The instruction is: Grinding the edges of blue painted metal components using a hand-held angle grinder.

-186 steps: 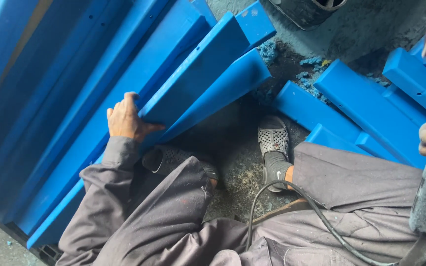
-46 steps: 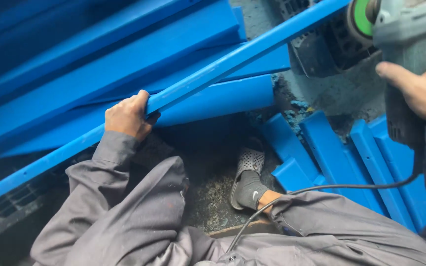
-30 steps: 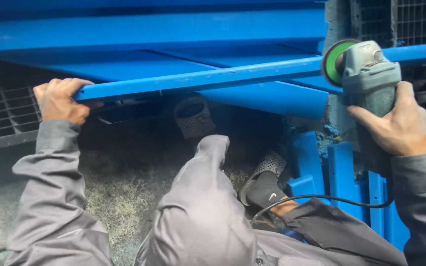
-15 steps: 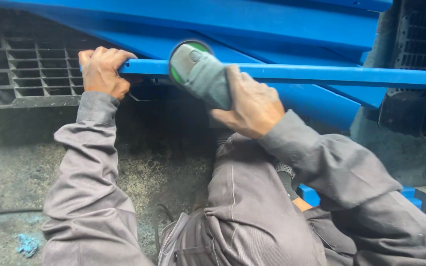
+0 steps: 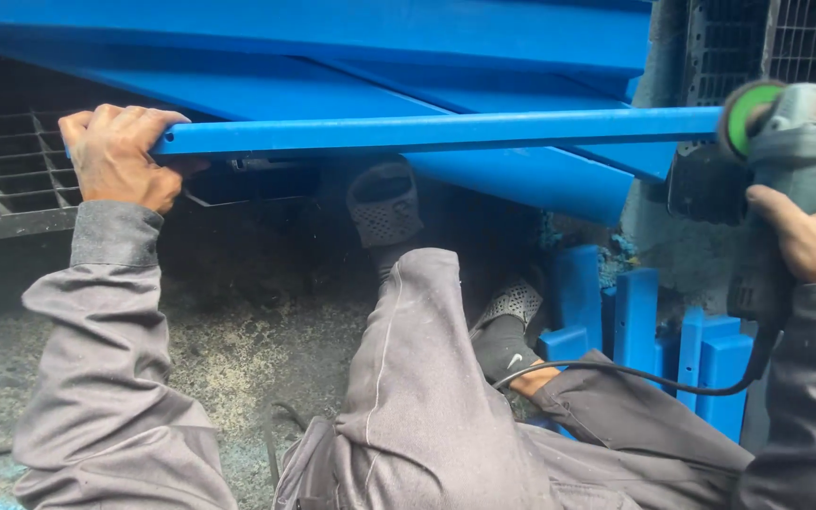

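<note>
From the head camera, the person looks down at their own arms and legs. The left hand point(image 5: 120, 151) is wrapped tight around the left end of a long blue bar point(image 5: 436, 132). The fingers curl over the top of the bar and the thumb side is tucked under it. The bar runs flat from the left hand across to the right side of the picture.

The right hand point(image 5: 809, 241) is closed around a grey grinder point(image 5: 786, 179). The grinder has a round disc point(image 5: 743, 118) with a green ring. The disc sits right at the bar near its right end, but it is hard to tell if it really touches. A black cord point(image 5: 635, 378) hangs from the grinder and loops across the lap.

The two hands are far apart, one at each end of the bar.

Behind the bar lie more big blue beams point(image 5: 380, 38), slanting across the top. Some short blue pieces point(image 5: 635, 321) stand on the floor at the lower right. A dark plastic grid point(image 5: 7, 170) is at the left edge, behind the left hand. The floor point(image 5: 238, 349) is dusty and grey. The person wears grey sleeves and grey trousers. One knee point(image 5: 417, 283) is bent up in the middle, and a grey shoe point(image 5: 384, 203) shows under the bar.
</note>
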